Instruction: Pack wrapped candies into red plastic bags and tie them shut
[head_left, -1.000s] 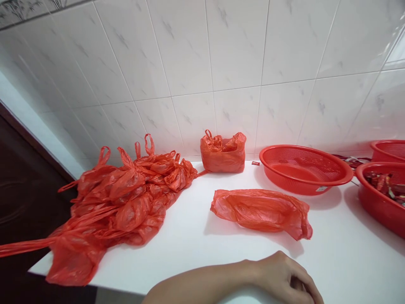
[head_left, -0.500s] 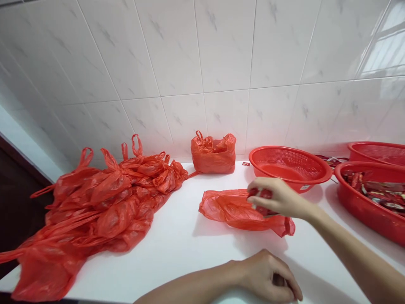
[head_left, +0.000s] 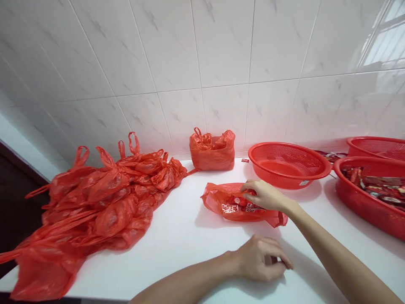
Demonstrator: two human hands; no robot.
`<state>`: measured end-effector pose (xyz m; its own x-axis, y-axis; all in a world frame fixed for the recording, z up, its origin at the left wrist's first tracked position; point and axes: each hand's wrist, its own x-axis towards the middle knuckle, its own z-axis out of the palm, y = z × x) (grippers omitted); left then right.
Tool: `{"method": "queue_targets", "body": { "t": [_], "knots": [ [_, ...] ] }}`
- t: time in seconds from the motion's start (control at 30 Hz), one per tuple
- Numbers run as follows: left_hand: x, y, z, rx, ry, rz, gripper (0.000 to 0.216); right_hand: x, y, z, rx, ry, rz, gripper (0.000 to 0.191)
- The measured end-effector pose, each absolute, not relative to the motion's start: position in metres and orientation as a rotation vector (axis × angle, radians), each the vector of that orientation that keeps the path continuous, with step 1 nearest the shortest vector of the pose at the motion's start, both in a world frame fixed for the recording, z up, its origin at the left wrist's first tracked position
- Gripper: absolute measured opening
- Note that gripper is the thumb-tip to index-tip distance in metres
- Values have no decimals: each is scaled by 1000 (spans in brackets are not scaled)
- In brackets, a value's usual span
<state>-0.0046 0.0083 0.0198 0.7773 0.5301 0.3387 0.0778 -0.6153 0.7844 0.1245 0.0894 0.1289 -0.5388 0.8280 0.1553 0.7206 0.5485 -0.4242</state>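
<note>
My right hand (head_left: 264, 195) reaches into the mouth of a red plastic bag (head_left: 211, 202) lying on its side on the white table. Its fingers are apart, above or touching small red packets (head_left: 237, 202) with printed code squares; the contact is partly hidden. Nearer to me, my left hand (head_left: 261, 258) rests low over the table with its fingers curled and thumb brought in. Whatever lies between those fingertips, if anything, cannot be made out.
A heap of tied red bags (head_left: 104, 207) covers the left side. An upright red bag (head_left: 211, 154) stands by the tiled wall. At right are a red colander (head_left: 289, 166), a red basin (head_left: 367, 207) of packets and another red basket (head_left: 376, 147).
My right hand has let the red packets down into the bag, and its fingers have parted. My left hand sits slightly higher in view, still curled.
</note>
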Motion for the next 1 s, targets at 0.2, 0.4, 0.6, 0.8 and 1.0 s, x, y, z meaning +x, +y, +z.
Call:
{"method": "queue_targets", "body": {
  "t": [0.2, 0.4, 0.6, 0.8, 1.0],
  "knots": [
    [-40, 39, 65, 2287, 518, 1291, 20, 127, 86, 119, -1154, -2309, 556, 34],
    [-75, 75, 78, 2376, 1057, 990, 21, 127, 97, 97, -1064, -2288, 450, 31],
    [-78, 76, 54, 2264, 1248, 901, 35, 138, 102, 73, -1137, -2284, 309, 43],
    [-69, 74, 52, 2078, 1130, 965, 38, 134, 85, 75, -977, -2110, 485, 43],
    [-62, 79, 56, 1447, 880, 1168, 30, 122, 76, 71, -876, -1810, 723, 40]
  ]
}}
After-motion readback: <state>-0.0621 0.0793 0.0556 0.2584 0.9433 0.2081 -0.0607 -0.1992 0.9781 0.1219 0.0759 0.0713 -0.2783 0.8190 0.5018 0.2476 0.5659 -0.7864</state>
